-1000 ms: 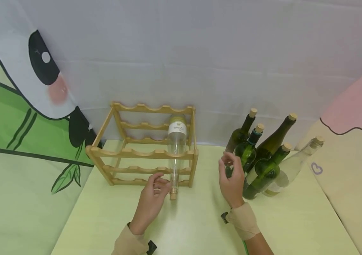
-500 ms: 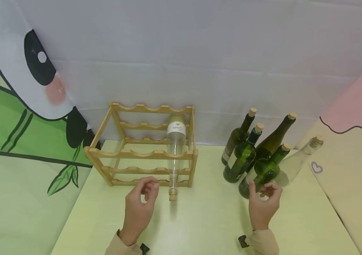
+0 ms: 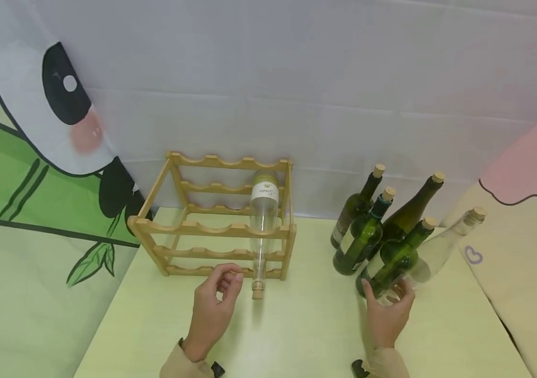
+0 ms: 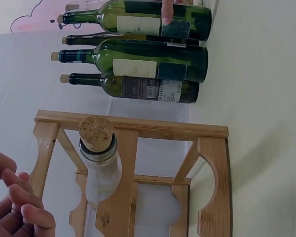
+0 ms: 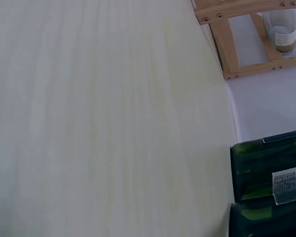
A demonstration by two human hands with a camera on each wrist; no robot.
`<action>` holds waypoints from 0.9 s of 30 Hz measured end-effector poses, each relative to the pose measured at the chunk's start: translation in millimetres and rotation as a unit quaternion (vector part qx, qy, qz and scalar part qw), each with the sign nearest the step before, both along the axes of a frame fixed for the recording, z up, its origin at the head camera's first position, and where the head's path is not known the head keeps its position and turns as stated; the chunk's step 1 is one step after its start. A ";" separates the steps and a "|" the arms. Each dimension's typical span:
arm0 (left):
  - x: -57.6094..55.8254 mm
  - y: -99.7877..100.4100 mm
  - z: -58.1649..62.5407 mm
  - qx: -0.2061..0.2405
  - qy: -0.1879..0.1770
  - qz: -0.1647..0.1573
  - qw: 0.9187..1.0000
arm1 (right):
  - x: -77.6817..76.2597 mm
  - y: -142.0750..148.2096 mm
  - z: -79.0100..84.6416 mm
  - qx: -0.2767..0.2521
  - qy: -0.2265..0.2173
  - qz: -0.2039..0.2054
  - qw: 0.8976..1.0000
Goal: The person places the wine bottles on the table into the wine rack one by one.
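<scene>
We see the left hand (image 3: pixel 215 308) raised just in front of a wooden rack (image 3: pixel 202 229), its fingers loosely curled with nothing between them. Near it, at the right-hand end of the rack, a clear bottle (image 3: pixel 264 210) lies on its side, white label towards the back and cork (image 3: pixel 258 294) pointing towards us. We cannot be sure which tier carries it.

Over on the right, we find the right hand (image 3: pixel 388 315) low at the front green bottle (image 3: pixel 393 257), which stands upright on the desk (image 3: pixel 306 320). The thumb is at one side of the bottle's lower part and the other fingers, apart from the thumb, are at the far side; we cannot tell whether they have clamped on the glass. In the left wrist view, one fingertip overlaps this bottle's labelled side.

Behind it we count three more green bottles, all corked: one with a blue-ringed neck (image 3: pixel 359 239), a tall one (image 3: pixel 402 214) and a dark one at the back left (image 3: pixel 354 210). A second clear bottle (image 3: pixel 438 249) stands just beside the front one, to its right. Beyond the desk we see a pale cloth backdrop (image 3: pixel 334 63)
</scene>
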State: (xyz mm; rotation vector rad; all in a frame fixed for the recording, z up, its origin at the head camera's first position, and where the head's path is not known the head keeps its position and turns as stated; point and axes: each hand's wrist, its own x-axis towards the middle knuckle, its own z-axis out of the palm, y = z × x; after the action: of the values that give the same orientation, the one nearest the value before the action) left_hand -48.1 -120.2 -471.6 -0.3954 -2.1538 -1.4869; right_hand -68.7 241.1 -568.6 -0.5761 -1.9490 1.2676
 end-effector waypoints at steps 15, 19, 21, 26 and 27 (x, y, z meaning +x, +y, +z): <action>-1.5 -1.5 0.7 -0.004 -0.027 -0.009 1.000 | -14.4 0.3 -7.2 -0.007 -0.092 -0.001 0.996; -1.1 -2.4 0.2 -0.004 -0.032 -0.004 0.999 | -17.1 0.1 -6.8 0.004 -0.093 0.003 0.996; -1.0 -2.8 -0.3 -0.005 -0.037 -0.003 0.999 | -17.4 0.3 -6.7 0.010 -0.092 0.003 0.996; -0.7 -3.6 -1.2 -0.007 -0.042 -0.004 0.999 | -17.3 1.6 -6.1 0.015 -0.093 0.009 0.995; -0.5 -3.7 -1.4 -0.007 -0.042 -0.004 0.999 | -17.4 1.8 -5.8 0.016 -0.094 0.011 0.995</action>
State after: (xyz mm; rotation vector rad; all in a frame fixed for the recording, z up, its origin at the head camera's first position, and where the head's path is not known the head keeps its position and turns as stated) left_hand -48.6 -123.9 -473.0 -0.3529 -2.2319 -1.5187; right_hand -86.1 242.9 -574.5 -0.6808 -2.1304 1.2310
